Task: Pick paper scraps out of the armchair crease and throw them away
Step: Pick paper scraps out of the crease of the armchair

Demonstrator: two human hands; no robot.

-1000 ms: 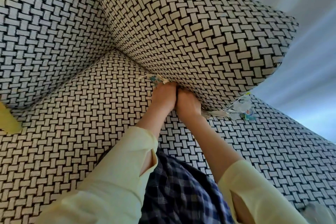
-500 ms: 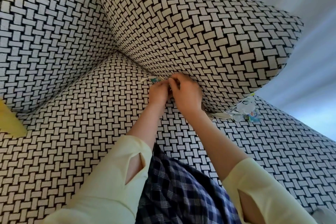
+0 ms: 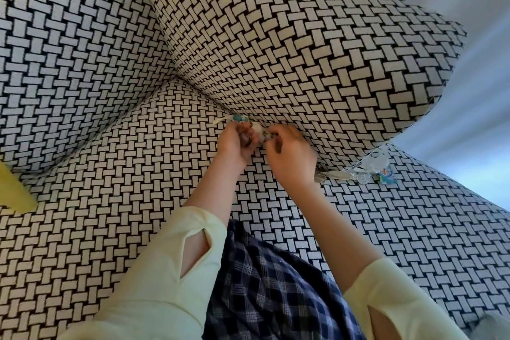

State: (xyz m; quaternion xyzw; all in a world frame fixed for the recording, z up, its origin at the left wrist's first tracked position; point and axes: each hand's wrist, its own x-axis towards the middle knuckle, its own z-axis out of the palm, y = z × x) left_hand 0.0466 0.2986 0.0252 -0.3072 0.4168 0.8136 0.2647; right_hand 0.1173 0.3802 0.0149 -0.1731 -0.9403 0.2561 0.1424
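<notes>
The armchair has black-and-white woven fabric; its crease (image 3: 209,102) runs between the seat and the right arm cushion. My left hand (image 3: 237,143) and my right hand (image 3: 292,157) meet just in front of the crease, and both pinch a whitish crumpled paper scrap (image 3: 259,131) between them. A small scrap with a teal print (image 3: 237,118) pokes out of the crease just above my left hand. To the right, a bunch of white and blue scraps (image 3: 369,170) lies at the crease's front end under the cushion.
The right arm cushion (image 3: 303,44) bulges over the seat (image 3: 138,188). The backrest (image 3: 69,50) stands at the left. A yellow object (image 3: 13,188) shows at the left edge. My plaid-clad knee (image 3: 270,290) rests on the seat's front.
Both hands have drawn back out of the crease toward me. They were pushed in under the cushion; now a crumpled scrap shows between their fingers.
</notes>
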